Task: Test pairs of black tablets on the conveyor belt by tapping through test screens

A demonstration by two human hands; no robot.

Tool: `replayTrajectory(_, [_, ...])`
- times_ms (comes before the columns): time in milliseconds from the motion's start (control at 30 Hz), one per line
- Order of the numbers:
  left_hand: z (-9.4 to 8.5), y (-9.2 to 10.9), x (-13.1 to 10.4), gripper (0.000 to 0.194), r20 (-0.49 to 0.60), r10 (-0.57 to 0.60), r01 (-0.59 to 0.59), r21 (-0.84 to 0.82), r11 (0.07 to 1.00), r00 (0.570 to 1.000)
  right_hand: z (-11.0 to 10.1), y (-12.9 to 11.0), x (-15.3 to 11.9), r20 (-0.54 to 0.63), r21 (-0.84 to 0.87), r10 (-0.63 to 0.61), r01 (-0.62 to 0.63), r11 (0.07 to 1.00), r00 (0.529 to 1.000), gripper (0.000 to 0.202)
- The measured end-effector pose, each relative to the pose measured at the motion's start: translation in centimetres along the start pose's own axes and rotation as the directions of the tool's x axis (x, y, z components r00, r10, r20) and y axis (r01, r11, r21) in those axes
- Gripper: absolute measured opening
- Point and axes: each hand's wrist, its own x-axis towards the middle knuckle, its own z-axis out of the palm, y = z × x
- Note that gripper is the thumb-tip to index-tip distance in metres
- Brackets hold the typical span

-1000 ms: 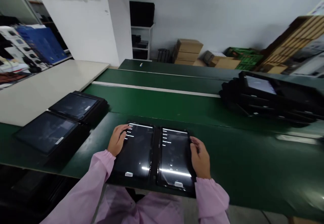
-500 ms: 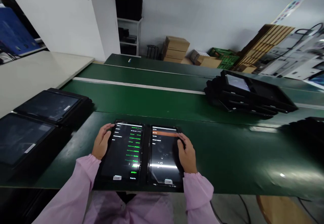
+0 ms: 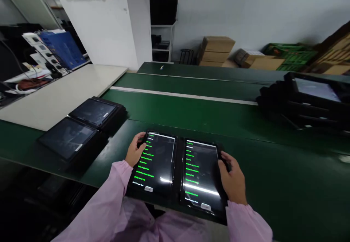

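Note:
Two black tablets lie side by side at the front edge of the green table, with lists of mostly green text lit on their screens. My left hand [image 3: 135, 150] holds the outer edge of the left tablet [image 3: 160, 161], its thumb over the bezel at the screen's side. Around the right edge of the right tablet [image 3: 203, 172] my right hand [image 3: 233, 179] is closed, thumb on top and fingers curled along the side. A small white label sits at the bottom of each tablet. The undersides of both tablets are hidden.
Two piles of dark-screened tablets [image 3: 72, 136] stand on the left. More tablets [image 3: 318, 99] are heaped unevenly at the right. A white board [image 3: 68, 92] adjoins the green table [image 3: 169, 107]. Cardboard boxes [image 3: 217, 48] and green crates [image 3: 292, 54] stand by the wall.
Both screens have switched from menus, the right one with an orange bar, to green text lists. My view has turned left. Both hands remain at the tablets' outer edges.

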Motion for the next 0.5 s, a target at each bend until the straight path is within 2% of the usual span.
replayTrajectory(100, [0.01, 0.08, 0.03, 0.045, 0.008, -0.006, 0.006, 0.007, 1.0, 1.0, -0.04, -0.05, 0.07, 0.016, -0.022, 0.02, -0.019, 1.0, 1.0, 0.056])
replayTrajectory(267, [0.19, -0.04, 0.46, 0.046, 0.012, -0.032, 0.032, -0.014, 0.999, 0.999, 0.23, 0.27, 0.58, 0.042, -0.042, -0.029, 0.03, 0.999, 0.999, 0.061])
replayTrajectory(500, [0.07, -0.6, 0.93, 0.051, 0.017, -0.053, 0.053, 0.016, 0.998, 0.998, 0.69, 0.28, 0.89, 0.043, -0.055, -0.084, 0.086, 0.995, 0.996, 0.057])
